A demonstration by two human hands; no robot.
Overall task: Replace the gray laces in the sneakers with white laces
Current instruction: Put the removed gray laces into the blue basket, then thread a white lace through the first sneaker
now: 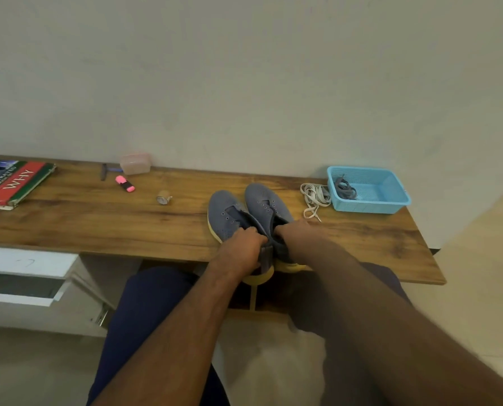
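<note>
Both sneakers unlaced, a hand at each heel; white laces not yet threaded.

Left hand (241, 250) has its fingers curled round the heel collar of the left grey-blue knit sneaker with yellow sole (229, 218); right hand (295, 230) grips the heel opening of the matching right sneaker (269, 205). The pair stands side by side, touching, at the near edge of the brown wooden table (127, 224), heels overhanging. Eyelets look empty. Grey laces (345, 189) lie bundled in the light-blue plastic mesh basket (390, 200); loose flat white laces (314, 197) lie between shoes and basket. Advice: seat the shoes fully on the table, toes away, tongues pulled up, then take one white lace and start at the toe-end eyelets with even ends.
</note>
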